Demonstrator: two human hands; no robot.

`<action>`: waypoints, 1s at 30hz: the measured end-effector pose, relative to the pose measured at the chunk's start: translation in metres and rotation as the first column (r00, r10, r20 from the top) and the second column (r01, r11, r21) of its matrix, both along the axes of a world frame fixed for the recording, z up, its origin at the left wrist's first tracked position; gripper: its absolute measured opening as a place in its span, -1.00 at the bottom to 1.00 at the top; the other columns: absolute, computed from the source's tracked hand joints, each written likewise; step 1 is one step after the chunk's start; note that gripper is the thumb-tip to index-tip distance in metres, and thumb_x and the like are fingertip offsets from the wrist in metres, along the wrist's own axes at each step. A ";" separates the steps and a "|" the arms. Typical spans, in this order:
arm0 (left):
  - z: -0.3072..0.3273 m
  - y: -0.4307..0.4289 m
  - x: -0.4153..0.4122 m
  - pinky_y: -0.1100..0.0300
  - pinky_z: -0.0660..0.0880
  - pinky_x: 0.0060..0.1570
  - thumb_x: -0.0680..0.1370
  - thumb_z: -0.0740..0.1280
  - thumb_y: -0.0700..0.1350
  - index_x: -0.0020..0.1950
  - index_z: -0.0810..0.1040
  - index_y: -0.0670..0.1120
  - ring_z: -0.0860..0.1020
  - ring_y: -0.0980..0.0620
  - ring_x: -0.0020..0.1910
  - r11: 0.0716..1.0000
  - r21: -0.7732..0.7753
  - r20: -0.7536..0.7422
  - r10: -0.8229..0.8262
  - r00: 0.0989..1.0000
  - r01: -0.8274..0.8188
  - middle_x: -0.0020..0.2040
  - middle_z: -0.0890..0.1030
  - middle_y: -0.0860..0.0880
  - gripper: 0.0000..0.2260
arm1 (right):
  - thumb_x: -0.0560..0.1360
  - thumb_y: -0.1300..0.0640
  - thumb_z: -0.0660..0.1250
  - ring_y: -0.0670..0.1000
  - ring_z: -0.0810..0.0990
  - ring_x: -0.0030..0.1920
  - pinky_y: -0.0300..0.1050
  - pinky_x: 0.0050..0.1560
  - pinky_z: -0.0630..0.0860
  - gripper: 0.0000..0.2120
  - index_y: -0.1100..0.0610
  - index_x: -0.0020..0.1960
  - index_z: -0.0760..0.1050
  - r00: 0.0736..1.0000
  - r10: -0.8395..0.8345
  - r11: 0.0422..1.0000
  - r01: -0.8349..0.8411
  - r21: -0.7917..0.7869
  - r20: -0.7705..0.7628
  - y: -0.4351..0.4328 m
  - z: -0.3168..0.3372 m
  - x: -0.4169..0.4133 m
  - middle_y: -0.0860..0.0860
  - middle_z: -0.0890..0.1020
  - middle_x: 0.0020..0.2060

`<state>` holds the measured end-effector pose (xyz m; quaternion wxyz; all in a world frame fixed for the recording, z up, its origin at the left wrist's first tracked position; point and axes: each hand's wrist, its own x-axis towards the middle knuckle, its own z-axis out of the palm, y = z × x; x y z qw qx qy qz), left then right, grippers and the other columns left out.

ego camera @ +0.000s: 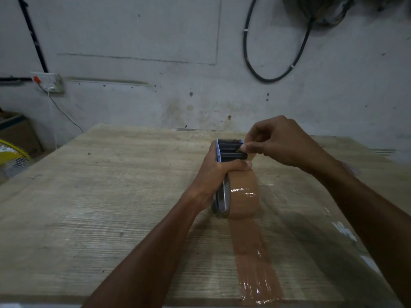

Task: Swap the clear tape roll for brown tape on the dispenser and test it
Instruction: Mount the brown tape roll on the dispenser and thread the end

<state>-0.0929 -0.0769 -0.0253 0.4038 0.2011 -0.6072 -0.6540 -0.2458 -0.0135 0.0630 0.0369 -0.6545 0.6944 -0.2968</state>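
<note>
The tape dispenser [230, 148], blue and black with a toothed blade at its far end, is held above the wooden table [111, 196]. A brown tape roll [243, 198] sits on it, near side. My left hand [216, 174] grips the dispenser around its middle. My right hand [273, 143] pinches the brown tape's end at the dispenser's right side, near the rollers. A strip of brown tape [253, 258] lies stuck flat on the table, running from under the roll to the near edge. No clear tape roll is plainly in view.
A glossy clear patch [347, 232] lies on the table at the right. A grey wall with a looped black cable [275, 78] and a socket [50, 82] stands behind. A yellow fan [11, 161] and a cardboard box [15, 130] sit at the left.
</note>
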 end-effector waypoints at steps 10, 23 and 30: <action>-0.004 0.000 0.000 0.01 0.60 0.01 0.33 0.50 -0.09 0.35 0.41 -0.06 0.63 -0.08 0.06 0.998 -0.059 0.026 0.011 1.000 -0.009 0.17 0.60 -0.13 -0.39 | 0.44 0.24 0.51 -0.32 0.53 -0.36 -0.53 -0.29 0.43 -0.98 0.16 -0.14 0.72 0.960 0.078 0.944 -0.157 -0.290 -0.267 -0.001 -0.007 0.008 0.00 0.72 -0.28; -0.009 -0.003 -0.001 -0.02 0.61 -0.03 0.33 0.47 -0.09 0.30 0.41 -0.05 0.63 -0.07 -0.02 0.995 -0.101 0.014 0.013 1.000 -0.011 0.14 0.59 -0.17 -0.45 | 0.34 0.36 0.50 -0.10 0.51 -0.40 -0.27 -0.31 0.48 -0.92 0.22 -0.28 0.66 0.955 -0.017 0.904 -0.112 -0.412 -0.296 -0.008 -0.014 0.019 0.06 0.66 -0.38; -0.010 -0.003 -0.002 -0.05 0.59 -0.07 0.35 0.46 -0.10 0.31 0.40 -0.09 0.62 -0.07 -0.09 0.994 -0.109 0.024 0.023 0.999 -0.020 0.09 0.59 -0.18 -0.45 | 0.30 0.34 0.50 -0.09 0.45 -0.41 -0.11 -0.31 0.52 -0.93 0.23 -0.32 0.64 0.931 -0.025 0.905 -0.134 -0.404 -0.364 -0.012 -0.010 0.024 0.06 0.64 -0.42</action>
